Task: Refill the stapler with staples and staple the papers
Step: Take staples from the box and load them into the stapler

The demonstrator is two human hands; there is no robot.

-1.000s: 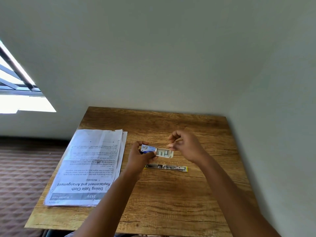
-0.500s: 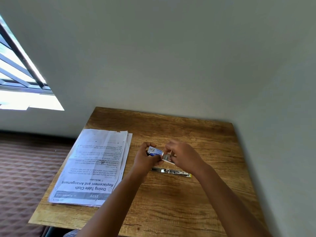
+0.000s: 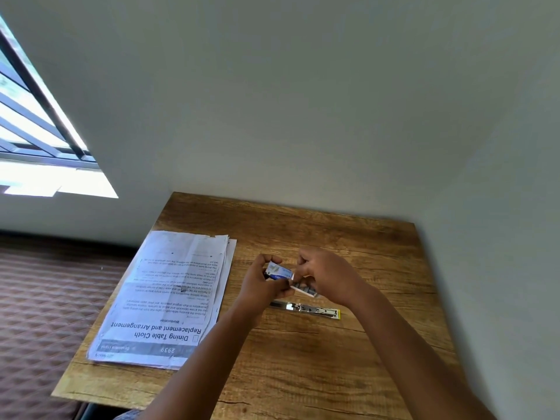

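Note:
My left hand (image 3: 263, 283) grips a small blue-and-white staple box (image 3: 280, 271) above the middle of the wooden table (image 3: 303, 374). The box's inner tray (image 3: 304, 290) sticks out to the right, with grey staples showing in it. My right hand (image 3: 325, 275) hovers over that tray, fingers curled down onto it; what they pinch is hidden. Just in front of both hands, the stapler (image 3: 306, 309) lies flat on the table, opened out long, metal with a yellow tip at its right end. A stack of printed papers (image 3: 169, 295) lies on the table's left half.
The table stands in a corner, with walls behind it and to its right. A brown patterned floor (image 3: 45, 298) lies to the left, and a barred window (image 3: 36, 131) sits up at the left.
My right hand came down from above the open tray onto it. Both hands with the box shifted slightly nearer the stapler. The view swung a little to the left.

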